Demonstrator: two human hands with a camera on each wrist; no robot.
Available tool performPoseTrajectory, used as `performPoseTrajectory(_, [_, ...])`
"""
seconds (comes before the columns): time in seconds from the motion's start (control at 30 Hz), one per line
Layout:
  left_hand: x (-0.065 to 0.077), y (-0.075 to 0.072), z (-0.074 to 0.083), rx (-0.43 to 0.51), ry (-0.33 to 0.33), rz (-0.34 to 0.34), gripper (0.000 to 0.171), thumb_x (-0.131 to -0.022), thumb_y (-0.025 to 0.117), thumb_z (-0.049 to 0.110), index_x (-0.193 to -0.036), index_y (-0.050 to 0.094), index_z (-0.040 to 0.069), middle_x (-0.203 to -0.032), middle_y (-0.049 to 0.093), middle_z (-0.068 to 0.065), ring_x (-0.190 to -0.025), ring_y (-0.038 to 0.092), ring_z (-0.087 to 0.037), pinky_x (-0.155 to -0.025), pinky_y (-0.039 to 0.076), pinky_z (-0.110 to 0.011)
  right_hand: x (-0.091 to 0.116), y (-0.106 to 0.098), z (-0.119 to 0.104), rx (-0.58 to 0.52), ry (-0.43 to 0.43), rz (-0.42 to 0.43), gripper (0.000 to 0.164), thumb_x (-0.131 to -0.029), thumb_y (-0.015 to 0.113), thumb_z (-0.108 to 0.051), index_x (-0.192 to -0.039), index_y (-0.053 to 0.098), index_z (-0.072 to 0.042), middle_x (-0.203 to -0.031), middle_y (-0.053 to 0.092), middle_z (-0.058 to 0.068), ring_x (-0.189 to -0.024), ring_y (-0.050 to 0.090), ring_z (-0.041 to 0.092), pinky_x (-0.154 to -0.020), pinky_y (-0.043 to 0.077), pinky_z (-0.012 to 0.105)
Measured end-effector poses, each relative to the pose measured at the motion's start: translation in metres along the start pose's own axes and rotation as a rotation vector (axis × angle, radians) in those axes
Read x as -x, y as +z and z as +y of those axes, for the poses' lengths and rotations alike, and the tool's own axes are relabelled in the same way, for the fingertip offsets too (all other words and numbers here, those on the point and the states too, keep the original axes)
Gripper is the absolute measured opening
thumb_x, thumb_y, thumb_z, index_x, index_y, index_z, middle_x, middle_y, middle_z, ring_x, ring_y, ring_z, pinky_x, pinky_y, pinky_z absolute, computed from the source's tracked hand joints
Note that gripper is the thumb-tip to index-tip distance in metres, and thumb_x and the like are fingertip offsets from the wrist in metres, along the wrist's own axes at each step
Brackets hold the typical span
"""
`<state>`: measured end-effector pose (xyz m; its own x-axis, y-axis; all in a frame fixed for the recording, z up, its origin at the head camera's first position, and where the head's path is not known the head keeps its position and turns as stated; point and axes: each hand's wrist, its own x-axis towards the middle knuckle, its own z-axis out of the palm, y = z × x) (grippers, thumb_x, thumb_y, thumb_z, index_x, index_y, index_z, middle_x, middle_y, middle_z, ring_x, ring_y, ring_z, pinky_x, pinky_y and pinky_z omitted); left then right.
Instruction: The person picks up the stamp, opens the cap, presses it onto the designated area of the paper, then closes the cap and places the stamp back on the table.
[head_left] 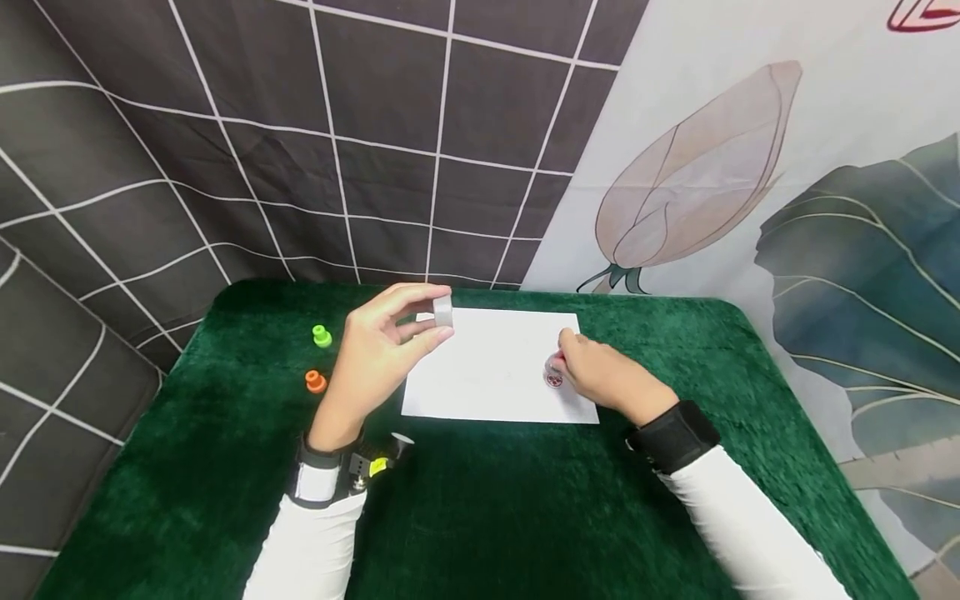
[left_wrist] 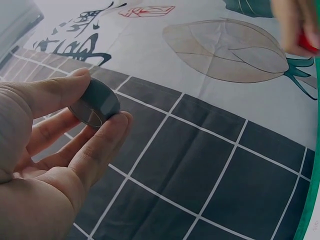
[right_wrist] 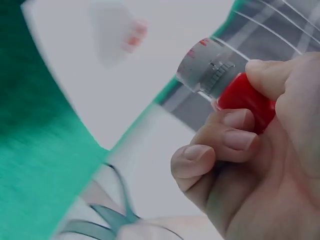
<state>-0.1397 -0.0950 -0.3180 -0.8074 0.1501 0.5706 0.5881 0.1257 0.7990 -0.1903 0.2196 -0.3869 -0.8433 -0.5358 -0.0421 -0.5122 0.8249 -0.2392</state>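
Note:
My left hand (head_left: 382, 342) pinches a short grey round cap (left_wrist: 102, 102) between thumb and fingertips, raised near the left edge of a white sheet of paper (head_left: 487, 367). In the left wrist view the cap's hollow side shows. Over the right part of the paper, my right hand (head_left: 603, 375) grips a small stamp by its red handle (right_wrist: 247, 100), thumb on one side and curled fingers on the other. The stamp's clear round head (right_wrist: 205, 67) sticks out past the fingers, with red marks at its end.
A green stamp-like piece (head_left: 322, 337) and an orange one (head_left: 315, 382) stand left of my left hand. Dark green cloth (head_left: 480, 500) covers the table. Behind it hang a grey gridded cloth (head_left: 382, 83) and a white printed one (head_left: 697, 50). A blurred reddish patch (right_wrist: 135, 36) shows over the paper.

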Motion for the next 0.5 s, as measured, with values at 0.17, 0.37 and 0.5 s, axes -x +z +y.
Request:
performPoseTrajectory(0.17, [-0.001, 0.001, 0.001, 0.009, -0.006, -0.004, 0.042, -0.078, 0.078, 0.004, -0.118, 0.068, 0.004, -0.118, 0.066, -0.010, -0.104, 0.063, -0.019, -0.090, 0.056, -0.034, 0.007, -0.035, -0.012, -0.038, 0.035, 0.076, 0.020, -0.102, 0.050, -0.026, -0.102, 0.044, -0.007, -0.086, 0.053, 0.006, -0.067, 0.047, 0.020, -0.054, 0.042, 0.031])
performPoseTrajectory(0.37, [0.000, 0.008, 0.004, -0.025, -0.005, -0.019, 0.041, -0.078, 0.079, 0.006, -0.118, 0.068, 0.007, -0.116, 0.067, -0.008, -0.102, 0.063, -0.016, -0.089, 0.057, -0.032, 0.021, -0.060, -0.025, -0.126, -0.001, 0.187, 0.025, -0.103, 0.047, -0.027, -0.112, 0.043, -0.004, -0.088, 0.050, 0.009, -0.069, 0.046, 0.022, -0.057, 0.042, 0.033])
performPoseTrajectory(0.5, [0.000, 0.017, 0.012, 0.001, -0.033, -0.046, 0.041, -0.077, 0.078, 0.001, -0.117, 0.068, 0.003, -0.115, 0.066, -0.009, -0.102, 0.062, -0.017, -0.089, 0.058, -0.032, 0.031, -0.063, -0.034, -0.249, -0.032, 0.301, 0.027, -0.103, 0.047, -0.026, -0.119, 0.042, -0.005, -0.092, 0.054, 0.010, -0.069, 0.047, 0.022, -0.056, 0.044, 0.034])
